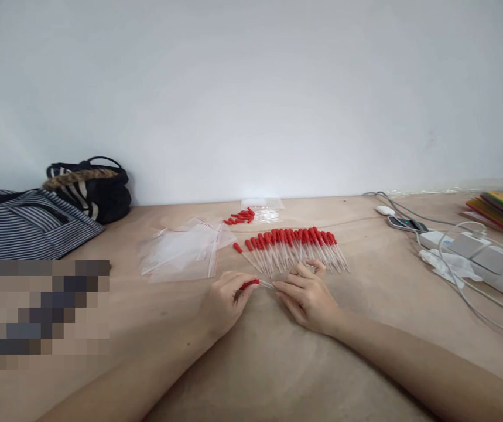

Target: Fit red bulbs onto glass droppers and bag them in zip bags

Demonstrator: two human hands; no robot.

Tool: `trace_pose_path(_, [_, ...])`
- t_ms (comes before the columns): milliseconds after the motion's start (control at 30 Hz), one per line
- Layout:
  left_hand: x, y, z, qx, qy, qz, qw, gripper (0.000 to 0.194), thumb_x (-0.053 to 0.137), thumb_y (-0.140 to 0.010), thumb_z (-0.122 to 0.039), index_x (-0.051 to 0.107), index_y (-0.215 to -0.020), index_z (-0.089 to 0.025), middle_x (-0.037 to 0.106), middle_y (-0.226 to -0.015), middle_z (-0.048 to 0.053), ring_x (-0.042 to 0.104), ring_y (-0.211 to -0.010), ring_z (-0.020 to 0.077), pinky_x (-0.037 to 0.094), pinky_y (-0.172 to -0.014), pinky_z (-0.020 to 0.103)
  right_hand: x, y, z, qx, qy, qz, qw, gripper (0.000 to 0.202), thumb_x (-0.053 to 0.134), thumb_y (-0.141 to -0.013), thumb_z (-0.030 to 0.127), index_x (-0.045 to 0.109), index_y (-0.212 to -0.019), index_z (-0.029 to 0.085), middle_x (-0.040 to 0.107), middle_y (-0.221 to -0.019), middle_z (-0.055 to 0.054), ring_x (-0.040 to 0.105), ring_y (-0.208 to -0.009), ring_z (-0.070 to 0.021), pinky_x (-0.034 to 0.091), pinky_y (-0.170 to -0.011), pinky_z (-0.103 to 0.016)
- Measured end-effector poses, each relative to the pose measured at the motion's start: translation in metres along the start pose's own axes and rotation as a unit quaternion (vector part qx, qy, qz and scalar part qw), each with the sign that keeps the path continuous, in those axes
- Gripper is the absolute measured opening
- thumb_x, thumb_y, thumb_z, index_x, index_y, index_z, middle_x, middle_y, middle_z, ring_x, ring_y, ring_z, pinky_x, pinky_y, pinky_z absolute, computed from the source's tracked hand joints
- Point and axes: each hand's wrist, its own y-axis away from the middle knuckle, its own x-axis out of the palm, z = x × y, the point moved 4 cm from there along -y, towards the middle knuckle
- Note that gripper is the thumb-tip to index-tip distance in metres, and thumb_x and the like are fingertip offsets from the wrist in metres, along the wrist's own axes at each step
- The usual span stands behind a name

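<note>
Pinched From Both Ends

Near the middle of the worktop (251, 369), the left hand (228, 300) pinched a red bulb (250, 283) and the right hand (307, 296) gripped its clear tube (266, 284). Fitting them seemed the step in hand, calling for straight alignment. Red-topped droppers (295, 236) lay beyond. A far clear bag (257, 203) bore slim clear pieces (269, 216), inside or on top unclear; the zip bags (181, 255) at left looked flat.

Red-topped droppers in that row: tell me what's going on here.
A person's left hand holds a red bulb, and the right hand holds the clear tube that meets it. Beyond the hands lies a row of red-topped droppers. Loose red bulbs lie farther back beside a clear packet, and plastic bags lie left of the row.
</note>
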Motion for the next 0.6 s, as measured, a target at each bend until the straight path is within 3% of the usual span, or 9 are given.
trace_pose_path(367, [0.0025,0.0018,-0.0011,0.033,0.076,0.023,0.996,0.011,0.055,-0.081,-0.018,0.064,-0.088,-0.020,0.070,-0.076,0.002,0.064,-0.074,0.0156,0.050,-0.077,0.032,-0.0042,0.0007,-0.0060,-0.048,-0.001,-0.016,0.999,0.027,0.042,-0.078,0.010,0.062,-0.092,0.021,0.057,-0.060,0.002,0.047,-0.073,-0.0136,0.019,-0.083,-0.038])
trace_pose_path(600, [0.0002,-0.0035,-0.0022,-0.006,0.120,0.043,0.992,0.015,0.052,-0.082,-0.017,0.064,-0.090,-0.018,0.069,-0.081,0.004,0.064,-0.076,0.0151,0.052,-0.070,0.028,-0.0089,-0.0020,-0.0072,-0.055,-0.008,-0.029,0.998,0.030,0.041,-0.078,0.009,0.062,-0.094,0.023,0.059,-0.062,0.003,0.047,-0.073,-0.0139,0.020,-0.082,-0.038])
